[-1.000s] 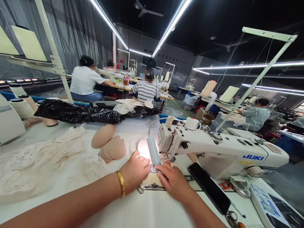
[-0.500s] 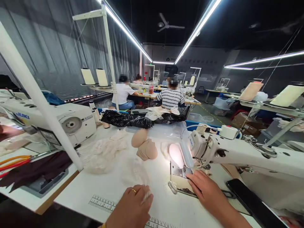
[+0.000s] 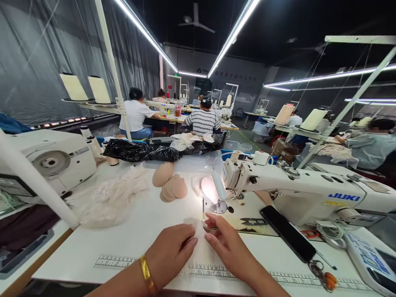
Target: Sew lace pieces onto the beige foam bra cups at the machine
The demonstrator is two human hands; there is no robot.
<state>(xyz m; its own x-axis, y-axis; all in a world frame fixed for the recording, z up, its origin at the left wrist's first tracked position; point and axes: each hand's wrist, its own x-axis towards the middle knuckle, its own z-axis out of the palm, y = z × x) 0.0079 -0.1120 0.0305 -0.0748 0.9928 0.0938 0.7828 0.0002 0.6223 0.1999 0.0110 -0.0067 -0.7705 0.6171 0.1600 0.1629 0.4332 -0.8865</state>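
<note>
Left hand (image 3: 170, 251), near table's (image 3: 123, 241) front edge: fingers curled, grip untellable. Right hand (image 3: 228, 247): fingers loosely parted. Beige pieces (image 3: 175, 188): stacked toward far edge, presumably for easy reach.

Above me the ceiling (image 3: 272, 20) is black, with a fan (image 3: 195, 22) hanging from it. Two long tube lights (image 3: 147, 37) run away from me, drawing together toward the far end, where a shorter tube (image 3: 192, 74) spans the gap. More strips (image 3: 334, 76) glow to my right. On my left a grey curtain (image 3: 136, 53) hangs in folds. The back wall (image 3: 230, 82) bears lettering too faint for me to read fully. A yellow line (image 3: 255, 143) marks the grey floor (image 3: 246, 126). My white worktop (image 3: 126, 241) has a ruler scale (image 3: 114, 261) along its near edge.
</note>
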